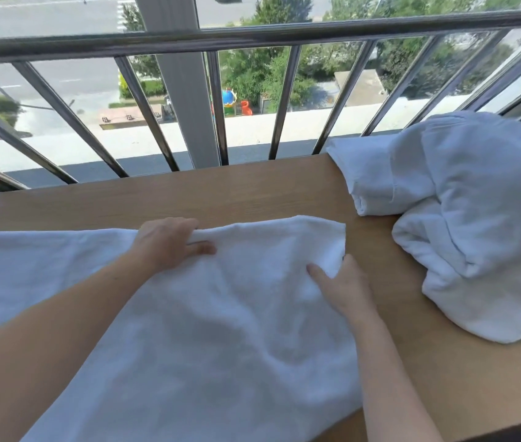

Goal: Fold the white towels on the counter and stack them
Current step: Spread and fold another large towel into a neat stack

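I can read no text, label, brand or number anywhere here. The towels carry no visible tag or print, the desk is bare wood grain, and the things down on the street past the railing are too small and blurred for any sign to be made out.

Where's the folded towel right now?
In the head view, the folded towel lies at the counter's far right, by the railing, with the crumpled towel pile against its right side.
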The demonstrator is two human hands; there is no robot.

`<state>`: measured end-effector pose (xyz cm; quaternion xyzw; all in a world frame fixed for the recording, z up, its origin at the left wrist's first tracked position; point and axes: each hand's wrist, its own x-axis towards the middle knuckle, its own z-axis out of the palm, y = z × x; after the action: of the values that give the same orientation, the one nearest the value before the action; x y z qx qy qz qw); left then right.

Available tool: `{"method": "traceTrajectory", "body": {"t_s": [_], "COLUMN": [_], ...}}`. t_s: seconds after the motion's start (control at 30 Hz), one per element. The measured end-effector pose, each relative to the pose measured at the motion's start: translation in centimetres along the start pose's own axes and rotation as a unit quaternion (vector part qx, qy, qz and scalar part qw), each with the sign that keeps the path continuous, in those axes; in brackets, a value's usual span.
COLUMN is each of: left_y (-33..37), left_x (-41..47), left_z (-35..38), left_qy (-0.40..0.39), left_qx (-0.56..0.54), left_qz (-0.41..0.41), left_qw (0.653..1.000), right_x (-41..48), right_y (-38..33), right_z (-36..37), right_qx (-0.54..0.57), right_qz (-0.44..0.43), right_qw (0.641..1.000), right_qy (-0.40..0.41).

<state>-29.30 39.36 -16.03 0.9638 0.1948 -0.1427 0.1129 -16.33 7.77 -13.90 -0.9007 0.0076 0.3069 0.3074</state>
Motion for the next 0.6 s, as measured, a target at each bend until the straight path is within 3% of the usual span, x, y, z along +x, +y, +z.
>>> {"method": "traceTrajectory", "body": {"t_s": [0.07,0.2,0.27,0.47,0.6], "left_y": [-1.1,-0.3,1.8,10.1,15.8], "left_x": [-0.3,0.1,0.7,3.9,6.2], "left_z": [-0.1,-0.2,0.0,0.8,0.9], "left_qy": [0.017,0.105,0.113,0.055,0.027], "left_qx": [0.003,-0.016,-0.050,-0.115,-0.119], "left_qz": [-0.017,0.026,0.035,0.058,0.067], "left_qw": [1.000,0.994,0.992,0.990,0.990], "right_x": [0.7,1.4,1.1,-0.8,-1.4], "right_y": [-0.4,-0.8,0.0,5.1,6.3], "right_z": [-0.7,-1.1,-1.4,-4.7,-4.7], "right_qx": [0.078,0.035,0.043,0.148,0.226], "right_qz": [-0.026,-0.081,-0.056,0.009,-0.040], "right_qw": [0.996,0.993,0.994,0.975,0.951], "right_qy": [-0.046,0.075,0.082,-0.165,-0.209]}}
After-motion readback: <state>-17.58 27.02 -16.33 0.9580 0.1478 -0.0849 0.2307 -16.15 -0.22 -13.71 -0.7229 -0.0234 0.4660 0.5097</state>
